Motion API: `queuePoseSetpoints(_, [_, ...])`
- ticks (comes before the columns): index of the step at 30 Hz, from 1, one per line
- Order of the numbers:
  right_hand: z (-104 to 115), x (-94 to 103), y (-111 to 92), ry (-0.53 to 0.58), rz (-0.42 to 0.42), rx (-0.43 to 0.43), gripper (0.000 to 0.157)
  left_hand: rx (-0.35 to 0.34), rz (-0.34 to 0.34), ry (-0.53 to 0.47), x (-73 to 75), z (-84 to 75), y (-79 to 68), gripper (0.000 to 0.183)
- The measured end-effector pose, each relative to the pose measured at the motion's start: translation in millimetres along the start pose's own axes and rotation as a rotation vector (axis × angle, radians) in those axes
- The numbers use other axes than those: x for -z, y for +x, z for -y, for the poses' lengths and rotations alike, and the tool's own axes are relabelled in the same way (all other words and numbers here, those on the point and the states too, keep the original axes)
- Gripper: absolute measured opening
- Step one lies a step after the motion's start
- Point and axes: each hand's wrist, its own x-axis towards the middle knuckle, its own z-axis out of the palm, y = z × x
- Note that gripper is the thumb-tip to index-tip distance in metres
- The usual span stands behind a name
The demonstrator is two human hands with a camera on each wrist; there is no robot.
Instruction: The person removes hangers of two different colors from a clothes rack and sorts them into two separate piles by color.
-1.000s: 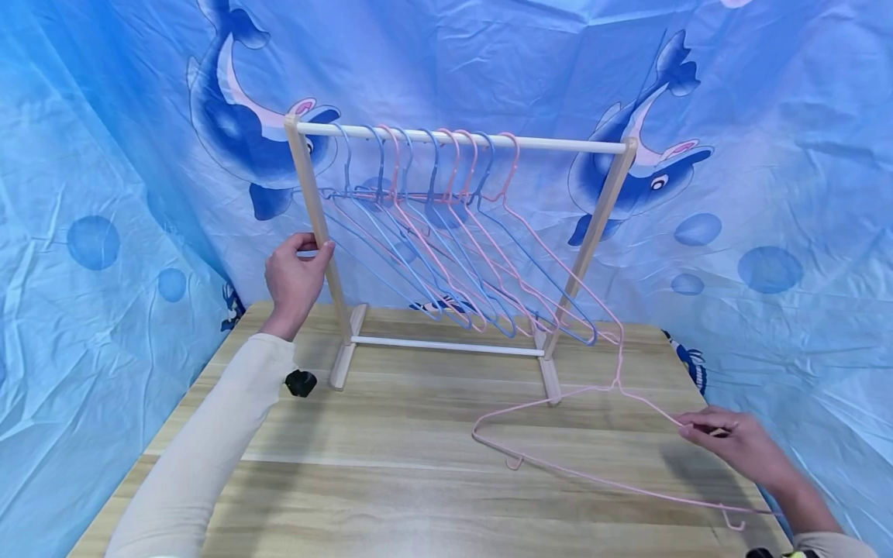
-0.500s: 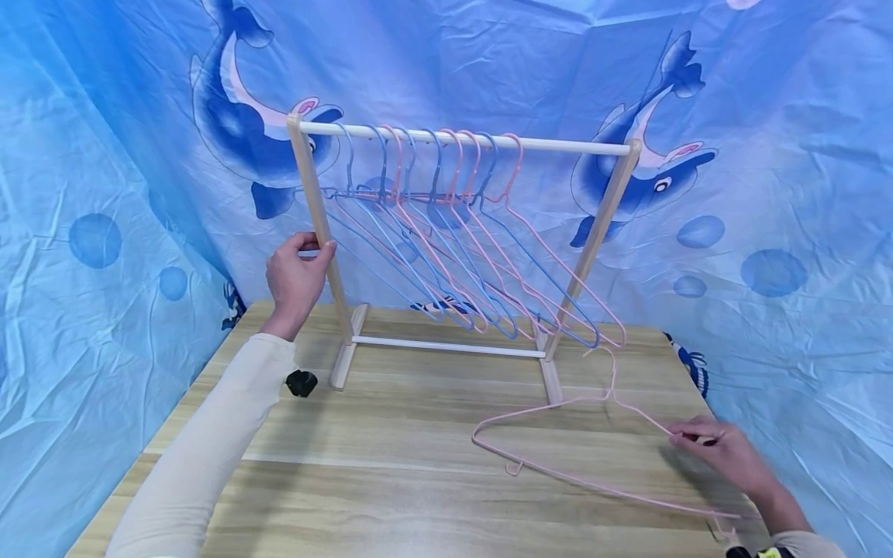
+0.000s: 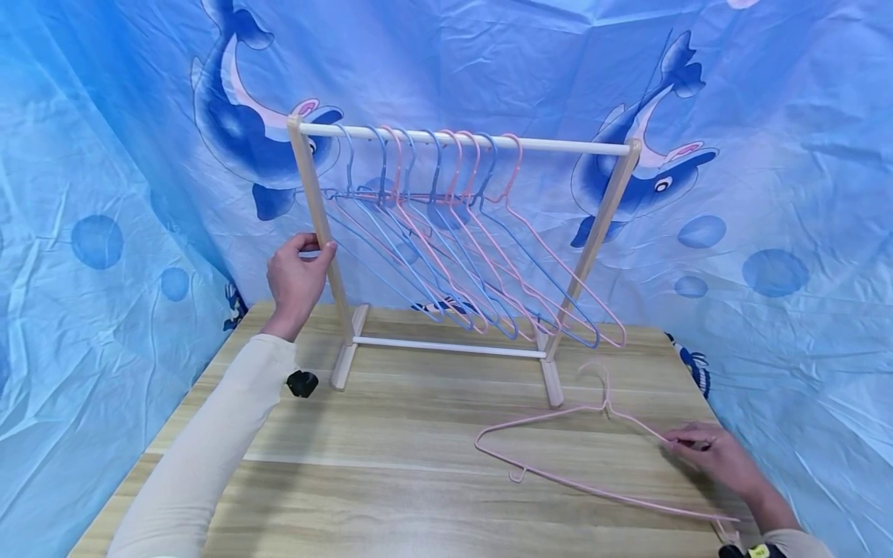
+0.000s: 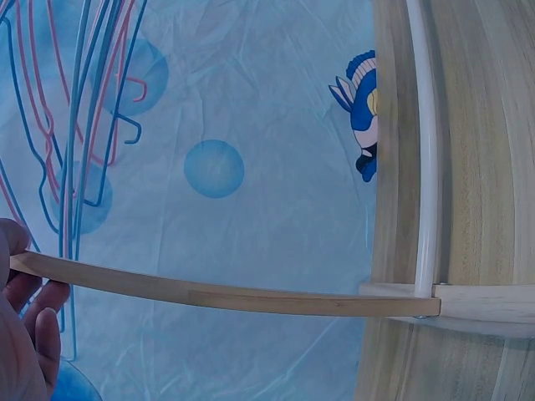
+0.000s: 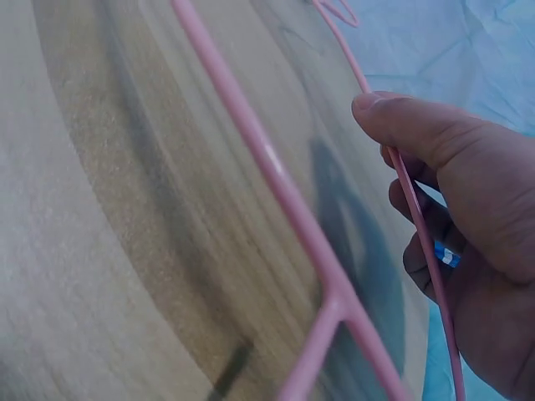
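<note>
My left hand (image 3: 296, 279) grips the left wooden upright (image 3: 312, 186) of a small clothes rack, thumb and fingers on either side of the post. In the left wrist view that post (image 4: 226, 294) runs down to its foot. My right hand (image 3: 715, 457) pinches one shoulder of a pink clothes hanger (image 3: 586, 488) low over the table at the front right. Its hook points up and away. The right wrist view shows the thumb and fingers (image 5: 401, 125) on the thin pink wire, with the hanger's lower bar crossing nearer the camera.
Several blue and pink hangers hang from the rack's white top rail (image 3: 558, 144), their lower corners leaning right. A white lower bar (image 3: 446, 348) joins the two feet on the wooden table (image 3: 391, 496). A blue dolphin-print curtain (image 3: 460, 70) surrounds the table.
The pink hanger in my right hand has come down and slightly left, its hook dropping away from the hanging hangers toward the table. My left hand stays on the upright.
</note>
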Motion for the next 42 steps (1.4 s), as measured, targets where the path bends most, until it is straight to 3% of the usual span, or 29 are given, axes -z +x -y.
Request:
queuePoseSetpoints(8, [-0.1, -2.2, -0.3, -0.033, 0.05, -0.1, 0.014, -0.007, 0.002, -0.001, -1.0, 0.2, -0.7, 0.034])
queuePoseSetpoints(18, [-5.6, -9.7, -4.3, -0.07, -0.004, -0.039, 0.018, -0.006, 0.007, -0.005, -2.4, -0.7, -2.1, 0.032])
queuePoseSetpoints(23, [-5.7, -10.9, -4.3, -0.106, 0.003, -0.064, 0.018, -0.008, 0.007, -0.01, -2.5, -1.2, -2.2, 0.033])
queuePoseSetpoints(28, [-3.5, -9.2, -2.9, -0.064, 0.022, -0.138, 0.016, -0.01, 0.005, -0.008, -2.3, -1.7, -1.2, 0.032])
queuePoseSetpoints(37, [12.2, 0.5, 3.3, -0.01, -0.05, -0.236, 0.026, -0.021, 0.0, -0.007, -0.8, -1.6, -0.3, 0.032])
queuePoseSetpoints(42, [33.4, 13.4, 19.9, 0.032, -0.066, -0.266, 0.03, -0.014, 0.001, 0.0, 0.8, -1.2, -0.4, 0.037])
